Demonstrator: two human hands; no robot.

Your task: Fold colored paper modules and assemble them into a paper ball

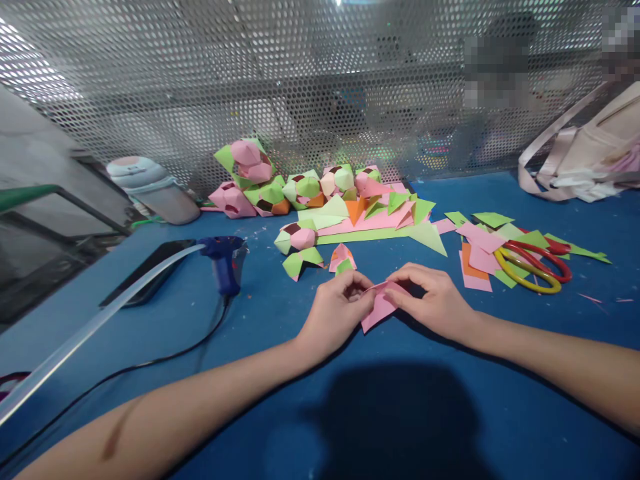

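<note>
A small piece of pink paper [380, 311] is held between both hands above the blue tabletop. My left hand [336, 308] pinches its left edge between thumb and fingers. On the other side, my right hand [434, 297] grips the upper right part, its thumb lying on the paper. The paper looks folded, though the fingers hide part of it. Just beyond my left hand lies a small folded pink, orange and green paper piece [342, 257]. Beside that sits a green folded piece [303, 261], below a pink and green paper ball [296, 236].
Several folded paper balls [305, 189] line the back, near stacked paper sheets [370, 235]. A blue glue gun [225, 261] with a glue stick and cord lies left, near a cup [159, 192]. Yellow-handled scissors [531, 275] and red-handled scissors [560, 268] rest right; a bag [595, 147] stands behind.
</note>
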